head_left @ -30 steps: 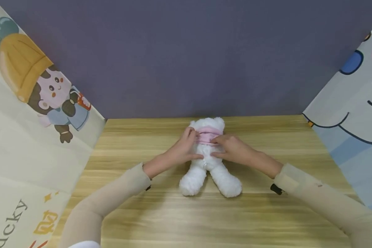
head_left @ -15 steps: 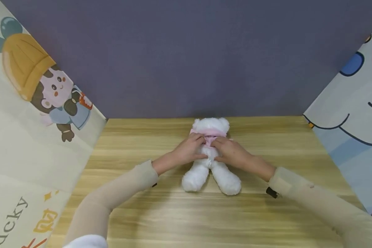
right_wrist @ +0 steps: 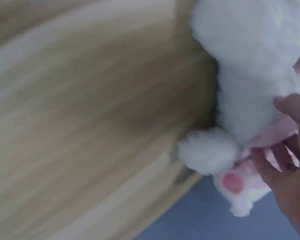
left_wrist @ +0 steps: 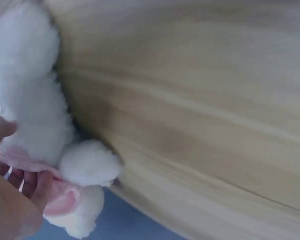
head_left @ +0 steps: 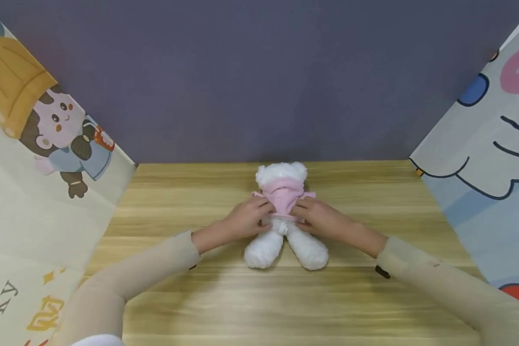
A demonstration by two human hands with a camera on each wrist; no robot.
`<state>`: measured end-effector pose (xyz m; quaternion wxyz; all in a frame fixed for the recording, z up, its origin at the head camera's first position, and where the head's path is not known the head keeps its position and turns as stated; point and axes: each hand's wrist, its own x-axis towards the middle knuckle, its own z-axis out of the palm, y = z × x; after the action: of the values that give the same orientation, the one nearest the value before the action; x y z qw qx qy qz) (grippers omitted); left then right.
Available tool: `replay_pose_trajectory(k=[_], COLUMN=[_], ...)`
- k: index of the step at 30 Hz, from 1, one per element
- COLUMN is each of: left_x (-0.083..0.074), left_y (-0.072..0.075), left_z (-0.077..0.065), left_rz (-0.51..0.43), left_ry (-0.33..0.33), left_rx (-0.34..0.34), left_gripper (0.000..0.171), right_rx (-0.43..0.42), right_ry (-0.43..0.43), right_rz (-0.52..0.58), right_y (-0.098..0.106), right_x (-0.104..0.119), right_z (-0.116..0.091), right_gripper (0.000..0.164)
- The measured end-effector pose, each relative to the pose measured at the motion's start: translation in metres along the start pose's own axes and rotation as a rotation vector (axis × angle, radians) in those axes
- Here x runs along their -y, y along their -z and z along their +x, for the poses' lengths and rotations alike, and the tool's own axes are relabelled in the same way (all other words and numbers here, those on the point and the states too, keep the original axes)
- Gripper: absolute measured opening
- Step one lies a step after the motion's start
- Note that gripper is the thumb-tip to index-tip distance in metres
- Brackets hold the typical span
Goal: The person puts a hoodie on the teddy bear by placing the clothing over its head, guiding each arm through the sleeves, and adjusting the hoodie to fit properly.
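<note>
A white plush bear (head_left: 264, 250) lies flat on the wooden table (head_left: 190, 192), its head toward the back wall and its legs spread toward me. It has on a small pink garment (head_left: 283, 194), now spread over its upper body. My left hand (head_left: 248, 216) pinches the garment's lower edge on the left side; in the left wrist view its fingers (left_wrist: 41, 187) are tucked under the pink cloth. On the other side my right hand (head_left: 324, 218) pinches the same edge, fingers (right_wrist: 265, 167) curled at the cloth. A little white tag (head_left: 283, 228) shows between the legs.
A dark grey-purple wall (head_left: 259, 86) rises behind the table's back edge. Side panels with cartoon prints stand at left (head_left: 21, 192) and right (head_left: 501, 230). The bear lies close to the back edge.
Both hands have drawn the pink garment's lower edge down the bear's body, from bunched near the neck to near the hips. The head view has shifted slightly.
</note>
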<state>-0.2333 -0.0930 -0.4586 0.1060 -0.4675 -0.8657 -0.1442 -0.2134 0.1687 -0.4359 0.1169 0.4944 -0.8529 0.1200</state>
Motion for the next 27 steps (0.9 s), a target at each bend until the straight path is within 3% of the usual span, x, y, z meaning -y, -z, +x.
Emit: replay_pose_trajectory(k=[5,8,12,16,20,24,27], left_x=[-0.001,-0.004,-0.01,-0.016,-0.018,-0.02,-0.024], left_y=[-0.005,-0.011,-0.021,-0.022,-0.011,0.0,0.004], left_z=[0.002,0.005,0.006,0.008,0.006,-0.009,-0.02], left_rz=[0.066,0.169,0.3,0.348,0.222,0.057,0.012], left_ry=[-0.043,-0.058,-0.109,-0.104,-0.09,-0.099,-0.112], left_rx=[0.008,-0.041,-0.105,-0.132,-0.065,0.044,0.106], left_gripper=[0.028,0.025,0.017,0.014,0.013,0.007,0.029], right_rx=[-0.047,-0.048,-0.057,-0.079,-0.068,-0.046,-0.008], right_ry=[0.023,0.041,0.134,0.151,0.092,0.061,0.012], right_rz=[0.0,-0.005,-0.07,-0.106,0.005,0.11,0.182], right_y=[0.001,0.001,-0.002,-0.004,-0.003,-0.002,0.005], right_x=[-0.006,-0.006,-0.002,0.002,0.002,-0.004,-0.011], right_z=[-0.001,0.001,0.0,-0.005,-0.014,-0.025,-0.029], right_gripper=[0.024,0.026,0.026,0.027,0.02,0.016,0.02])
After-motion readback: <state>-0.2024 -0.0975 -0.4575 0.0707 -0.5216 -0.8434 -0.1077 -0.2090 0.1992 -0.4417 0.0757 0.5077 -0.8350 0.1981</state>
